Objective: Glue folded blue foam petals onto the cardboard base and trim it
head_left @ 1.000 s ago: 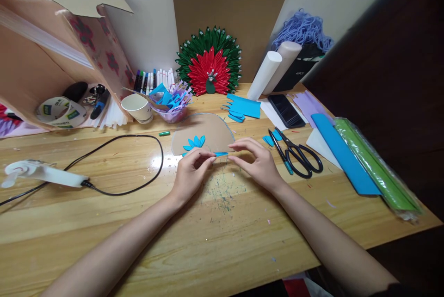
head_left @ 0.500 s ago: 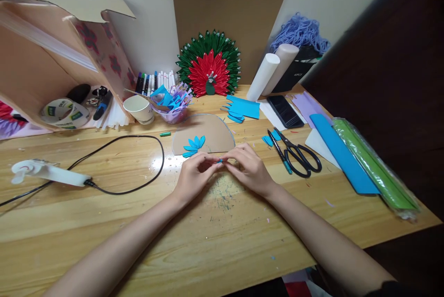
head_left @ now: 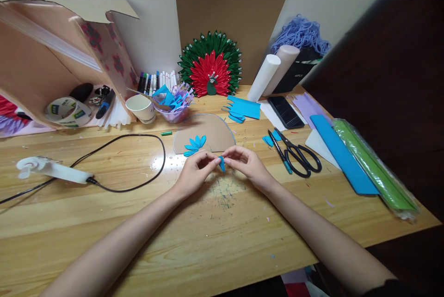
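Observation:
My left hand (head_left: 194,173) and my right hand (head_left: 248,166) meet over the wooden table (head_left: 215,232), fingertips pinched together on a small folded blue paper piece (head_left: 222,163). Just behind them lies a half-round brown cardboard base (head_left: 213,134) with a few blue paper petals (head_left: 194,145) stuck at its lower left edge.
Black scissors (head_left: 300,157) and a pen lie to the right, next to blue (head_left: 342,153) and green paper rolls (head_left: 376,167). A glue gun (head_left: 52,171) with a black cord (head_left: 138,149) lies at left. A paper cup (head_left: 141,108), a bowl of paper scraps (head_left: 173,102), markers, a red-green paper peacock (head_left: 210,65) and a phone (head_left: 286,112) stand behind.
My hands have drawn together: the blue strip that was held stretched out flat between them is now folded into a small piece pinched between both hands.

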The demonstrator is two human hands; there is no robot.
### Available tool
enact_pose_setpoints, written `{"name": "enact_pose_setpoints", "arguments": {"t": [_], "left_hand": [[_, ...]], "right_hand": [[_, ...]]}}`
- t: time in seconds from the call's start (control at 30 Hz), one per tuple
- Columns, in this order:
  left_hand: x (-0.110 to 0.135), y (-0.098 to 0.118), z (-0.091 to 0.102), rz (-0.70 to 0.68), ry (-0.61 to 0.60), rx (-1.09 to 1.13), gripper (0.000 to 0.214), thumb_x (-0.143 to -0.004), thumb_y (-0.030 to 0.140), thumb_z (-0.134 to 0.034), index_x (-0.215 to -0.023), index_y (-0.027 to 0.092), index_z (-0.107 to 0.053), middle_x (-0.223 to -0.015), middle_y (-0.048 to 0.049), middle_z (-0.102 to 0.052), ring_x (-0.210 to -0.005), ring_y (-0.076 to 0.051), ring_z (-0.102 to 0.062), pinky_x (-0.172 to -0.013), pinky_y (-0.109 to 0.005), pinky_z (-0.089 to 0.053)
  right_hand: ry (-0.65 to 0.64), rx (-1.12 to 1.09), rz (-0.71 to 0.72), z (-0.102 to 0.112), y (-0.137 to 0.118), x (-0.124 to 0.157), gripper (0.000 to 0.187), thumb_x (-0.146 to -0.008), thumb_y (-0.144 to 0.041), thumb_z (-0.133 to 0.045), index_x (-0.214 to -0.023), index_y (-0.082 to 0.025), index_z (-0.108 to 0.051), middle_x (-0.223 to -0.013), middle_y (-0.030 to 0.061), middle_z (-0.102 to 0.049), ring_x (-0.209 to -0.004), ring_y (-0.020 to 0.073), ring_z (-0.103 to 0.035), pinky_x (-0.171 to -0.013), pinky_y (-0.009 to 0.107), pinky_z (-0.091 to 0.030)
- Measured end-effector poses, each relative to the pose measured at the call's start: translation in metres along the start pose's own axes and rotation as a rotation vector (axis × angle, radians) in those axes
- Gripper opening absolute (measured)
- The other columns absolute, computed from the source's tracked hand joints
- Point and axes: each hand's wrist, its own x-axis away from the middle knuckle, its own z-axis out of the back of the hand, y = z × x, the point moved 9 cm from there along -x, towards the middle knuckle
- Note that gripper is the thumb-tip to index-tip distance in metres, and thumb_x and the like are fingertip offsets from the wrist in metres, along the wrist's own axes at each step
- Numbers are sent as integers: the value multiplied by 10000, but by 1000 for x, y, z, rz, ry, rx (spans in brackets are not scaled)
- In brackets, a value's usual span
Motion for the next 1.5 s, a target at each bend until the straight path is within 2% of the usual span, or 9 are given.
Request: {"name": "enact_pose_setpoints", "arguments": {"t": [0.37,0.47,0.57,1.1,1.2,1.3,1.37,1.43,1.5], "left_hand": [[0,10,-8,-28,-87,-104,277,-832,359,-512,-693,140,-611,-696,-26,-592,-678,-130,-511,-651,-252,-387],[0,8,-11,-15,-102,-139,254,-801,362,-553,-693,135,-594,-653,-6,-558,-617,-111,-473,-582,-229,-356],[1,5,-11,-3,-96,-157,243,-783,359,-575,-692,134,-584,-624,9,-530,-572,-96,-431,-538,-218,-321],[4,10,-13,-60,-87,-196,222,-790,327,-555,-676,139,-583,-644,-8,-568,-606,-112,-490,-572,-225,-372],[5,18,-4,-75,-9,-246,226,-806,340,-530,-710,147,-599,-683,-20,-577,-634,-126,-506,-596,-240,-388],[10,33,26,-57,195,-299,262,-848,357,-464,-769,160,-617,-772,-40,-602,-716,-149,-527,-652,-263,-393],[20,40,49,-3,316,-271,305,-863,386,-432,-780,165,-626,-794,-44,-616,-758,-159,-539,-685,-272,-392],[31,39,63,81,336,-172,346,-855,423,-436,-753,160,-637,-765,-45,-625,-753,-160,-547,-698,-272,-398],[43,30,63,192,271,-17,387,-822,473,-468,-756,144,-662,-736,-56,-641,-730,-164,-565,-694,-274,-419]], "right_hand": [[-16,-80,-43,-2,4,0,176,-701,-281,-684,-820,-171,-616,-803,10,-628,-754,112,-590,-723,241,-470],[4,-96,-51,0,5,0,165,-704,-275,-679,-818,-173,-616,-810,10,-629,-770,114,-586,-739,243,-464],[12,-98,-58,0,6,1,160,-706,-268,-674,-822,-176,-615,-819,10,-629,-780,114,-583,-751,244,-461],[-51,0,-49,-6,2,2,196,-709,-320,-665,-807,-163,-599,-763,14,-618,-692,118,-578,-653,245,-466],[-47,23,-33,-5,3,2,216,-705,-339,-667,-803,-160,-598,-779,28,-632,-717,135,-598,-676,263,-483],[20,79,38,2,-5,2,209,-709,-338,-668,-789,-164,-586,-770,33,-633,-724,146,-608,-681,273,-496],[90,171,161,7,-21,3,158,-737,-308,-649,-777,-172,-579,-760,32,-628,-726,149,-607,-675,277,-495],[117,306,377,0,-47,6,69,-764,-239,-625,-775,-182,-588,-763,31,-628,-745,150,-602,-695,287,-486],[73,447,646,-22,-75,13,40,-765,-159,-614,-790,-190,-607,-780,33,-640,-770,149,-592,-718,294,-476]]}}
